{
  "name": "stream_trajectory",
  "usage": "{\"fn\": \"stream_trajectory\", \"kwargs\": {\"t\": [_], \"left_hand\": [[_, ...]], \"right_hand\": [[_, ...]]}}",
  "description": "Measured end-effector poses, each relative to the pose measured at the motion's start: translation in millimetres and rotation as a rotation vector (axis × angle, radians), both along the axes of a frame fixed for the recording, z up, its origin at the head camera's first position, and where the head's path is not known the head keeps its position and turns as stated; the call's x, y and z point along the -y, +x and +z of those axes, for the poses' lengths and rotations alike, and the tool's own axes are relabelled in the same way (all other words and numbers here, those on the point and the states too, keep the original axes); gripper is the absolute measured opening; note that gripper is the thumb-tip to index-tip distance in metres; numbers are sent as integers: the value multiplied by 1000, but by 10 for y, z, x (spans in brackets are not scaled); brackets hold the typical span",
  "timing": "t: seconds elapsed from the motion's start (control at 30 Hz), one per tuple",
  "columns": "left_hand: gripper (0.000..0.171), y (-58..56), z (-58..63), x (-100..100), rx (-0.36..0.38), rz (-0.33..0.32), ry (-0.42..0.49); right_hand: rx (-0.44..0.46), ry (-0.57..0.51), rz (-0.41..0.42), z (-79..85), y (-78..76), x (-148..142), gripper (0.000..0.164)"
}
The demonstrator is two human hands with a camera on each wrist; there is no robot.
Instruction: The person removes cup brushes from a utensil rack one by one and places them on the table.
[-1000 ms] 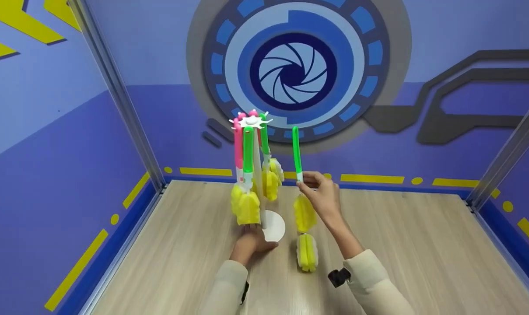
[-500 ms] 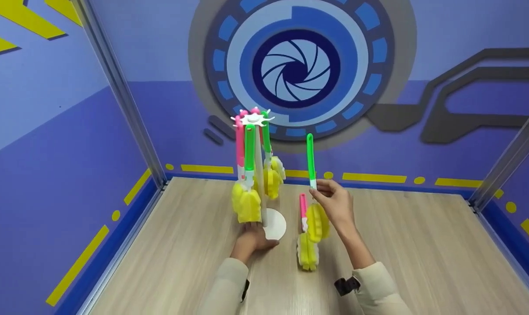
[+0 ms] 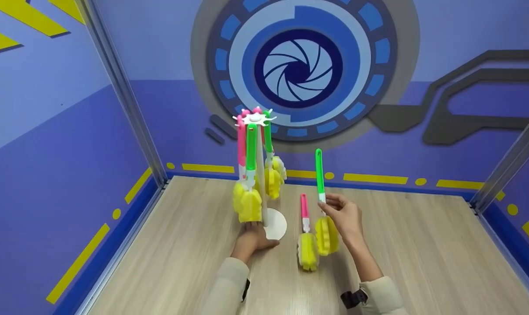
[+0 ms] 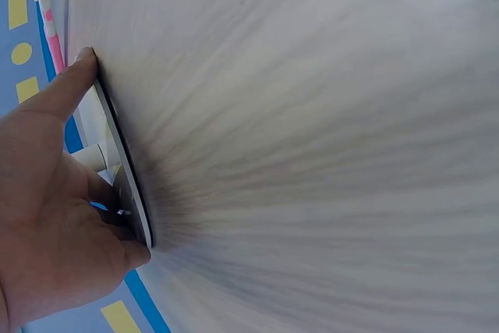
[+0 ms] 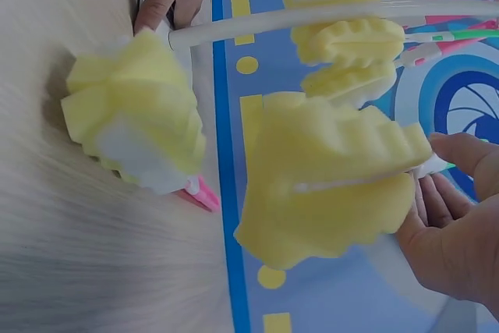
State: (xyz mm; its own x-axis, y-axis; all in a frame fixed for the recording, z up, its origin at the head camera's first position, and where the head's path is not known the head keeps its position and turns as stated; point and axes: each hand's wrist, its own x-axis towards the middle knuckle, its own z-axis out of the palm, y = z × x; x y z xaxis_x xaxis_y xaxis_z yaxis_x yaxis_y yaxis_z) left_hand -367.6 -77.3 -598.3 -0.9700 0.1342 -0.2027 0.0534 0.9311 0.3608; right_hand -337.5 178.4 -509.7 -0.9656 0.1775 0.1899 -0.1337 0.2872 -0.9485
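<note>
My right hand [image 3: 345, 218] pinches a green-handled sponge bottle brush [image 3: 320, 175] at its white neck. The brush is upright, yellow sponge head [image 5: 327, 177] down, over the table. Just left of it, a pink-handled sponge brush [image 3: 308, 251] lies on the table, handle pointing away. My left hand [image 3: 251, 240] grips the white round base [image 3: 276, 225] of a brush stand; in the left wrist view, thumb and fingers of the hand [image 4: 58, 208] span the base's edge. From the stand's spiked white top [image 3: 254, 118] hang several sponge brushes [image 3: 250, 205] with pink and green handles.
The light wood table [image 3: 413, 258] extends to both sides of the hands. Behind it rises a blue printed wall [image 3: 155, 118]. Metal posts [image 3: 128, 113] stand at the back corners.
My right hand has moved right, toward me and down with the green-handled brush, away from the stand. The pink handle of the lying brush has come into sight. The left hand keeps its place.
</note>
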Motion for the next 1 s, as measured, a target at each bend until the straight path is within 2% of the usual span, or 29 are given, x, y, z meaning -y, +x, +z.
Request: {"fn": "stream_trajectory", "kwargs": {"t": [0.27,0.77,1.0], "left_hand": [[112,30,-17,-3,12,15,59],[110,12,-24,24,-6,-5,32],[109,5,-37,11,1,-7,-21]], "right_hand": [[67,-40,-12,-97,9,-55,33],[132,-132,-40,-282,94,-153,33],[178,-200,-38,-373,154,-211,38]]}}
